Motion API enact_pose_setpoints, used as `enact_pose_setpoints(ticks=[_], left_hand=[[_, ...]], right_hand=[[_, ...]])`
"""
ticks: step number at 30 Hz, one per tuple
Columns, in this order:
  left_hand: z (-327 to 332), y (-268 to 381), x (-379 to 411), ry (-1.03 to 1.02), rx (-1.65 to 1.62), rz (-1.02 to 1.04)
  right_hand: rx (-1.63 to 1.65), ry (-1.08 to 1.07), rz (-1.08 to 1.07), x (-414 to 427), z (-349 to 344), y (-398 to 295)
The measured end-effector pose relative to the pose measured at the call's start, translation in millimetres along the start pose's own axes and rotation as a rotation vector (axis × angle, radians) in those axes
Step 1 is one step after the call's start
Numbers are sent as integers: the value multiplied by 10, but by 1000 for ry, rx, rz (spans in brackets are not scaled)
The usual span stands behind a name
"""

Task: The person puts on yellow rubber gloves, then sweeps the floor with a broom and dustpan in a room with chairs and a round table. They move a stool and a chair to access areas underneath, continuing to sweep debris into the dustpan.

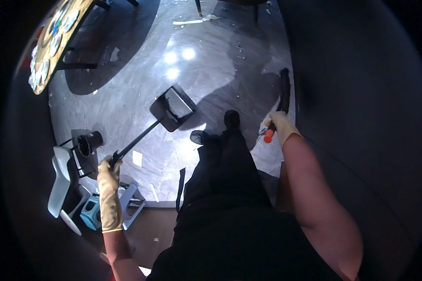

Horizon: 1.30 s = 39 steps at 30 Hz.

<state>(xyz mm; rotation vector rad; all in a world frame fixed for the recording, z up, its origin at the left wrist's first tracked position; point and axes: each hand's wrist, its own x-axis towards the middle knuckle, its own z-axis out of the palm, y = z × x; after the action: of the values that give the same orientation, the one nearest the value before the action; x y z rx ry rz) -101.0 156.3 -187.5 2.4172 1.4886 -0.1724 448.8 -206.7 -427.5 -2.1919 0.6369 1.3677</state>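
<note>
My left hand [109,172], in a pale yellow rubber glove, is closed around the handle of a long-handled dustpan [163,110]. The dark pan lies on the floor at the centre, ahead of my feet. On the right, my right hand [281,124], gloved alike, grips a broom [285,91] near the orange-red end of its handle. The broom's dark bristles reach forward along the foot of the dark wall. Small litter and bottle caps [241,50] lie on the grey marbled floor between the two tools.
A round wooden table [68,40] bearing wrapped tableware stands at the upper left. At the left are a black bin [90,143], a grey chair [61,168] and a blue stool [90,212]. A white paper [137,158] and a white strip [188,22] lie on the floor.
</note>
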Motion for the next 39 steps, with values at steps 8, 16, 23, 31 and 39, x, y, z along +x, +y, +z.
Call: enact_pose_setpoints(ticks=[8, 16, 23, 31, 39], left_hand=[[-183, -165, 46, 133, -326, -280], [-406, -291, -33, 95, -608, -464], [-425, -745, -384, 86, -630, -465], [-413, -1391, -938, 104, -740, -477], [-232, -1855, -1042, 101, -676, -506]], right_hand=[[-494, -155, -109, -1062, -80, 602], [-25, -206, -85, -943, -972, 1903], [144, 10, 47, -469, -629, 2584], [251, -101, 34, -743, 1489, 2219], [-13, -428, -80, -2453, 2501, 1068]])
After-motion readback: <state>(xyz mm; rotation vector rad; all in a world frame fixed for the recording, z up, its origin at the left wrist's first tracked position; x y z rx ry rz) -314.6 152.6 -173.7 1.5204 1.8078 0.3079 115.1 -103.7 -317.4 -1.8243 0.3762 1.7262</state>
